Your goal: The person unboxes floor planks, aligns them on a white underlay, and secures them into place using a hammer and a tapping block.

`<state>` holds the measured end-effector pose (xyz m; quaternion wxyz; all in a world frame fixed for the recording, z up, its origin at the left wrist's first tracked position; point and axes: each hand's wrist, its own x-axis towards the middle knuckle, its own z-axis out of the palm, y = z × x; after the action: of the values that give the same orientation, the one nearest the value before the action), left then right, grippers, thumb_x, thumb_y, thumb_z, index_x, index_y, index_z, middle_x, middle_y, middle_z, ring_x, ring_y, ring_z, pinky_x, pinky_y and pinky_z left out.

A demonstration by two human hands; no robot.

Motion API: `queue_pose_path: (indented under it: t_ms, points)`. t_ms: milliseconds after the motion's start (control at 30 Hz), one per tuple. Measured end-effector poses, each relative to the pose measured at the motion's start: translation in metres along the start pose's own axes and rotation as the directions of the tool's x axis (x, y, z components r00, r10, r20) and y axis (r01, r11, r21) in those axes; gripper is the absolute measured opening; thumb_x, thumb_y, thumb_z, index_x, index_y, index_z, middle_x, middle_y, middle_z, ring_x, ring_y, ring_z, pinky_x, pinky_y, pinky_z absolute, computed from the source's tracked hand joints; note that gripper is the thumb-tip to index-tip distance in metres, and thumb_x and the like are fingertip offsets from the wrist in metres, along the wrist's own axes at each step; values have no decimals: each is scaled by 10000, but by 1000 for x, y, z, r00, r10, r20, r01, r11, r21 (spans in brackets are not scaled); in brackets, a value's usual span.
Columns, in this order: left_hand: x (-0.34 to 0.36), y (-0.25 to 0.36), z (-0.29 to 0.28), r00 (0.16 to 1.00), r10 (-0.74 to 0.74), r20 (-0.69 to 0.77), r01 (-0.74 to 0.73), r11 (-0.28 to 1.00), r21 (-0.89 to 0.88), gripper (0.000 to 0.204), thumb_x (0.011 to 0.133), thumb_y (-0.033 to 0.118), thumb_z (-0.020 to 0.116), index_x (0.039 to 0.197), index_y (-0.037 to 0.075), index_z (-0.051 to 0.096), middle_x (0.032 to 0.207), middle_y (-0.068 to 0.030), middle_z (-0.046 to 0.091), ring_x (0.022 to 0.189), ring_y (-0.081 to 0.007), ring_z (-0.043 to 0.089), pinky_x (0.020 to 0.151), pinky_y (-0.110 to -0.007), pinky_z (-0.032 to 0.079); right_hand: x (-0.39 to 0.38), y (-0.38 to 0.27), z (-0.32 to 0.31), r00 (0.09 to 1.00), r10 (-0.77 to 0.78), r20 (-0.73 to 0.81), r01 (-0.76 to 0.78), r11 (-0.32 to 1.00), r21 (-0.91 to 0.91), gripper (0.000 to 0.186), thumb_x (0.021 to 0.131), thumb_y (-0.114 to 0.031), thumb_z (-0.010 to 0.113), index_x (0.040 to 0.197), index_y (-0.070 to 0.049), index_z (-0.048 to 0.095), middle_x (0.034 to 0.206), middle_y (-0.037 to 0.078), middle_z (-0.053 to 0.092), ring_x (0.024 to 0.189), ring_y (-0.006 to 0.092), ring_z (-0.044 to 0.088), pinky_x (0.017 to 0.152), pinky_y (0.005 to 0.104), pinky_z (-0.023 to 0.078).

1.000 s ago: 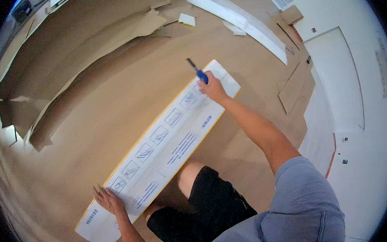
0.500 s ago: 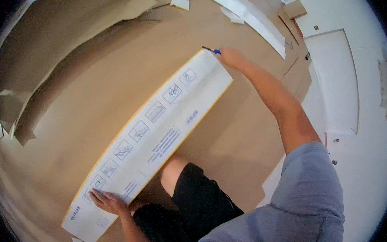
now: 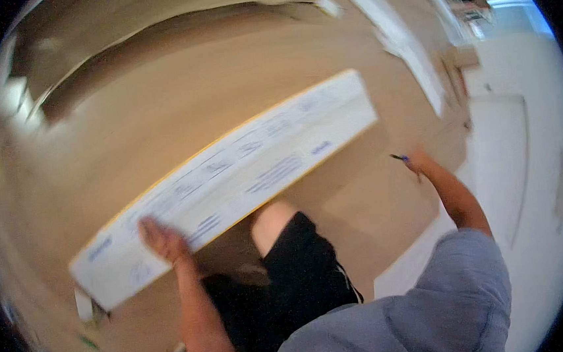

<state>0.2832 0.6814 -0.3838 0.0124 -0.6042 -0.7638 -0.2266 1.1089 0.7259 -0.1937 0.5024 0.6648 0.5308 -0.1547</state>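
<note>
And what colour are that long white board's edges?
The board has yellow long edges, showing in the head view.

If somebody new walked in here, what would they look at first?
Probably the long white panel with yellow edges and blue printing, slanting across the middle, with the left hand on its lower-left part. Next, perhaps, the small dark and blue hand tool in the right hand, out to the right, away from the panel. Then the long white strip at upper right.
</note>
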Motion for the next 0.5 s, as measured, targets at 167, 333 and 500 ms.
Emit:
queue_pose_path:
  t_ms: [167, 333, 500]
  points:
    - [25, 13, -5, 994, -61, 91, 54, 995, 84, 587, 894, 93, 504, 1463, -22, 420, 1525, -249, 398, 1445, -387, 335, 1219, -491, 207, -96, -89, 54, 950, 199, -241, 2, 768, 641, 546, 1021, -423, 494, 1253, 67, 557, 1197, 310, 622, 1109, 439, 606, 920, 500, 462]
    - [41, 30, -50, 987, -156, -33, 147, 972, -186, 465, 887, 163, 584, 1312, -21, 556, 1438, -246, 462, 1379, -399, 396, 1194, -483, 278, -121, -188, -27, 809, -126, -575, 413, 818, 401, 384, 1024, -306, 476, 1145, 49, 557, 988, 303, 639, 917, 454, 629, 804, 501, 485]
    - [24, -16, -82, 998, 32, 54, -5, 898, -440, 476, 844, 180, 644, 1290, 22, 598, 1456, -213, 466, 1395, -369, 386, 1182, -488, 297, -187, -429, -217, 549, -552, -628, 749, 658, 78, 347, 993, -284, 495, 1179, 6, 532, 1055, 332, 644, 1012, 522, 604, 858, 540, 479]
